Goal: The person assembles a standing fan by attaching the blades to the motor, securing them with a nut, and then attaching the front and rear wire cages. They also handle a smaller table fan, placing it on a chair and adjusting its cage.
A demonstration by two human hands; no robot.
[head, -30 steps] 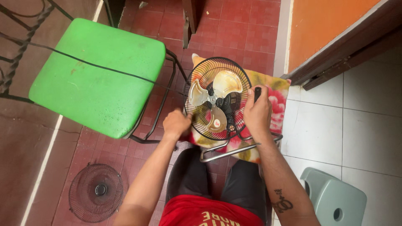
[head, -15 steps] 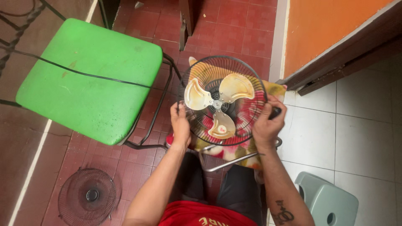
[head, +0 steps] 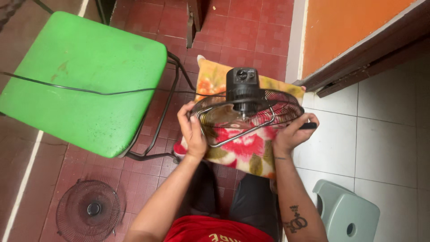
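While the green chair [head: 85, 76] fills the far left of the scene, with a black cord [head: 89, 91] running across its seat, a flowered cushion [head: 244, 150] lies on the red tiled floor [head: 251, 31] to its right. Over the cushion sits the fan [head: 246, 107], tipped so its black motor housing faces up and its wire cage faces down. A pale plastic stool [head: 347, 215] stands near right, and a detached round fan grille [head: 89, 209] lies flat on the floor near left. The left hand [head: 191, 132] is clasped round the cage's left rim; the right hand [head: 293, 132] is clasped round its right rim.
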